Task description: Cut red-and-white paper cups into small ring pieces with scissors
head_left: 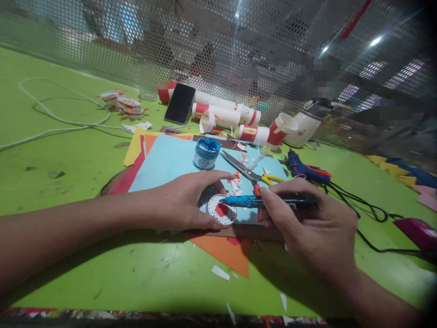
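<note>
My left hand point(186, 200) curls its thumb and fingers around a small round white disc point(213, 213), which has a red centre and blue dots. In my right hand point(307, 223) is a black marker point(290, 201), held like a pen, its front end coated in blue paint. The painted tip points left and meets or hovers just over the disc; I cannot tell which. Behind my left hand an open jar of blue paint point(205, 159) stands on light blue paper point(164, 159). Scissors with yellow handles point(249, 173) lie right of the jar, among paper scraps.
Paper cups point(252, 134) and a phone point(180, 104) are at the back, before a perforated metal screen point(112, 50). A blue glue gun point(303, 168) with a black cord lies right. Small paper-disc pieces point(129, 105) and a white cable point(68, 125) lie left.
</note>
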Tool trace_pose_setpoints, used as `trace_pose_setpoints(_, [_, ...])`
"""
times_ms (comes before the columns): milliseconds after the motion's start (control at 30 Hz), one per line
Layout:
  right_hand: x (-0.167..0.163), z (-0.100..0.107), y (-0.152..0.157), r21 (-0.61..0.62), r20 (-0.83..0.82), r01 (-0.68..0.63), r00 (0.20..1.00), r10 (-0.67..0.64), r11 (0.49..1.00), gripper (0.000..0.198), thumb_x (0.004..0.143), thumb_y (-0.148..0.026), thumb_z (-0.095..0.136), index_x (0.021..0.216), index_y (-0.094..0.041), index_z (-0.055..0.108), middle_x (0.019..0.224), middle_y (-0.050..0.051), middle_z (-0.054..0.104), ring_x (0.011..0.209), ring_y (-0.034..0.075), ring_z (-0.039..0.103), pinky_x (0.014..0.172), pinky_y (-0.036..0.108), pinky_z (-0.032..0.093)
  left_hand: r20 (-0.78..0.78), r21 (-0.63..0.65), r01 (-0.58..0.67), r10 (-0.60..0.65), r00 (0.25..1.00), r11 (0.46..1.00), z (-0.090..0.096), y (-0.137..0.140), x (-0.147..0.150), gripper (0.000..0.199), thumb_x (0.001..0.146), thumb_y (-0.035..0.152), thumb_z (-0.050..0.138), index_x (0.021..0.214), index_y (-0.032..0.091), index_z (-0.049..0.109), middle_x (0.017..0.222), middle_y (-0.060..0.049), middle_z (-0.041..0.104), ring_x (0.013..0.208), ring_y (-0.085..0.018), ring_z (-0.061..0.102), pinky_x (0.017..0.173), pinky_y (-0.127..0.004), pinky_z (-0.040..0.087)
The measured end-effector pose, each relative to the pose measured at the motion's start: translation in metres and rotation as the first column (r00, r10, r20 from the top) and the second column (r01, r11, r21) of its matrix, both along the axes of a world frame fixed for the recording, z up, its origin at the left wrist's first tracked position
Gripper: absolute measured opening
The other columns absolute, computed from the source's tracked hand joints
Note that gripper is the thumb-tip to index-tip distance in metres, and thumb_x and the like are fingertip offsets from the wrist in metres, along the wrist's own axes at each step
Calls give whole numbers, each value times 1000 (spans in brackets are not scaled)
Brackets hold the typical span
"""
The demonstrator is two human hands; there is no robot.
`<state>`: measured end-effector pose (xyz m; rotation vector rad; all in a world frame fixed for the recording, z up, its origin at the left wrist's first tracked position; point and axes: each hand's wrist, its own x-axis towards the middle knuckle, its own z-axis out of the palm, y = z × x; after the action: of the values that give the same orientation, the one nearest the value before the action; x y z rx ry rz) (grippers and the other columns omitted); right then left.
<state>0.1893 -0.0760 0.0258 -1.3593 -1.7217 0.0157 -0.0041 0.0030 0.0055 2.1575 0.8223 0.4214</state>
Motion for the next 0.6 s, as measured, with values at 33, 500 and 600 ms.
trace_pose_setpoints(33, [1,-1,0,-12,-1,-4,1000,4,1000,15,81,-25,66,68,-20,63,54,-4,59,46,9,53,46,23,42,2,-4,2,-2,1000,1000,0,0,0,84,67,39,74,140,22,37,128,-8,57,113,-27,55,96,-37,43])
trace_pose_setpoints(500, [0,-3,3,-55,6,14,1000,-13,998,17,82,-30,66,68,-20,62,54,-3,61,45,10,54,46,24,44,23,-6,8,-8,1000,1000,0,-2,-1,82,68,37,74,140,21,38,129,-9,57,114,-26,55,95,-36,43])
trace_pose_setpoints(600, [2,-2,3,-59,7,9,1000,-9,998,17,82,-31,65,69,-21,62,53,-4,60,44,10,54,45,24,44,23,-4,4,-4,1000,1000,0,-2,-1,82,67,37,74,140,22,38,128,-8,58,114,-26,55,95,-36,43])
